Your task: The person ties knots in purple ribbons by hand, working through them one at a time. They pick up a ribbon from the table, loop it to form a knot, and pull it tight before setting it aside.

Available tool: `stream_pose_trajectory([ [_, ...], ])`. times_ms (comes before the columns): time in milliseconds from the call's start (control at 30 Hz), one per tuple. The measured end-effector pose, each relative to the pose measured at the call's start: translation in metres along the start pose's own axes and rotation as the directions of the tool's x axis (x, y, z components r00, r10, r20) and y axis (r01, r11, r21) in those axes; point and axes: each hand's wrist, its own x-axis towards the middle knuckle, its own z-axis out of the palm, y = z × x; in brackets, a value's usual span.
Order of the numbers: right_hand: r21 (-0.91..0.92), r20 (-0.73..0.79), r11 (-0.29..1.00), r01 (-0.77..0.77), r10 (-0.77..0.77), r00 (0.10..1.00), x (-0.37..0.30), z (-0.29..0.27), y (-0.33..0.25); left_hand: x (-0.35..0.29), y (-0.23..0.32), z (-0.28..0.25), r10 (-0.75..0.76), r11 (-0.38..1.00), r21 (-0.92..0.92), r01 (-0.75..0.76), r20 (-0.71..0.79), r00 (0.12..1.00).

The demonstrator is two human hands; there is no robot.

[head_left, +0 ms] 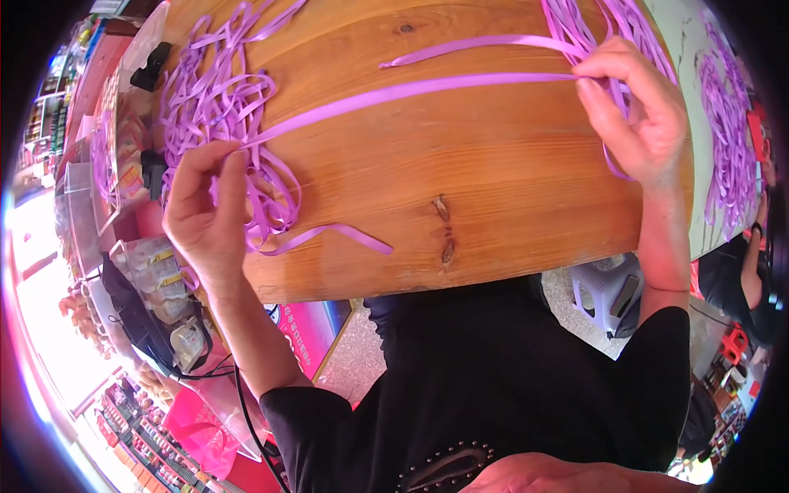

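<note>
Fingers of the left hand and right hand are pinched on flat purple ribbon, stretched above a knotty wooden table.

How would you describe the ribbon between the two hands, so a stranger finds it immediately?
Find the wooden table. Across its far half, one purple ribbon runs from the left hand to the right hand. Unlike the tangled heap on the left and the loose tail just beyond, it is held by both hands.
</note>
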Motion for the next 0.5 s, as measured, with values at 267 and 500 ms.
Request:
stream_pose_trajectory([
  [267, 0.049, -0.068, 0.981, -0.188, 0.191, 0.979, -0.039, -0.056, 0.024, -0.009, -0.047, -0.081, -0.078, 0.996, 0.017, 0.087, -0.298, 0.951],
  [500, 0.154, -0.22, 0.916, -0.37, 0.397, 0.891, -0.082, -0.089, 0.06, -0.026, -0.064, -0.112, -0.114, 0.991, 0.019, 0.129, -0.358, 0.927],
])
